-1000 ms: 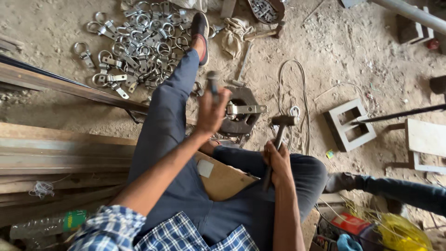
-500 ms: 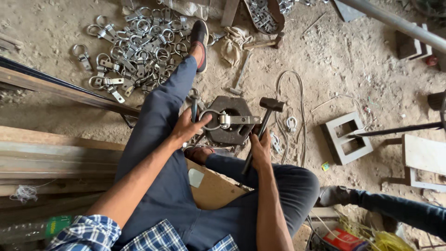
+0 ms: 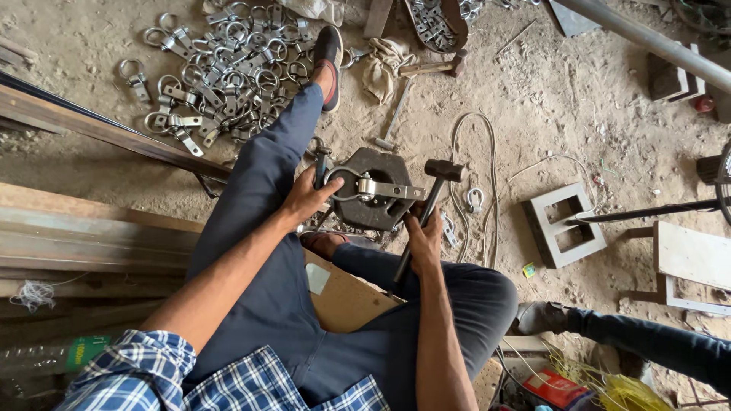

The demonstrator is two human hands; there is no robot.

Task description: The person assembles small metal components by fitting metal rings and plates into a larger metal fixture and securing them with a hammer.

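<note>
On the dirt floor between the legs: dark hexagonal block (image 3: pixel 375 199) with ring clamp (image 3: pixel 364 186) laid on top. Left hand (image 3: pixel 306 199) outstretched, fingers resting on clamp's ring, not clenched. Right hand (image 3: pixel 423 242) fisted around hammer (image 3: pixel 426 205) handle, head raised just beside block.

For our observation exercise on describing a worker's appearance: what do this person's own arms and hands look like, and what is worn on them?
Both arms are bare from above the elbow down; the left hand and right hand wear no gloves, and no rings, watch or bands show. The blue, white and dark checked shirt has short or rolled sleeves ending on the upper arm.
</note>
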